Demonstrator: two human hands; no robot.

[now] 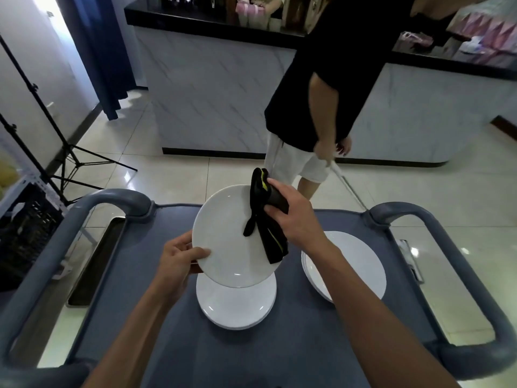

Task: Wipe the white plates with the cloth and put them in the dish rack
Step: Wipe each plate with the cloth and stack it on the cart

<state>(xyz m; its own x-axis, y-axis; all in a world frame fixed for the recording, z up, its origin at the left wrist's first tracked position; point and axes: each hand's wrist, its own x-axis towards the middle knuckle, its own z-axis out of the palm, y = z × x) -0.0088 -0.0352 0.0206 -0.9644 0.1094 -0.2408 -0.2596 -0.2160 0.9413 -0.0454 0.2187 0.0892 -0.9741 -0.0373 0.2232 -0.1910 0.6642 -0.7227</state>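
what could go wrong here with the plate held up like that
1. The left hand pinches the tilted round white plate only at its rim; pressure from the black cloth with a yellow stripe in the right hand might slip it.
2. It could then drop onto the stack of white plates below.

There is only one view, from the camera on my head. It looks forward and steeply down over the grey cart (173, 317), wide-angled, so straight edges bow near the borders. The cart top fills the lower half, close below me, with my forearms entering from the bottom edge. Beyond the cart's far edge the view takes in the tiled floor (173, 169) and the marble-fronted counter (212, 96), farther off.
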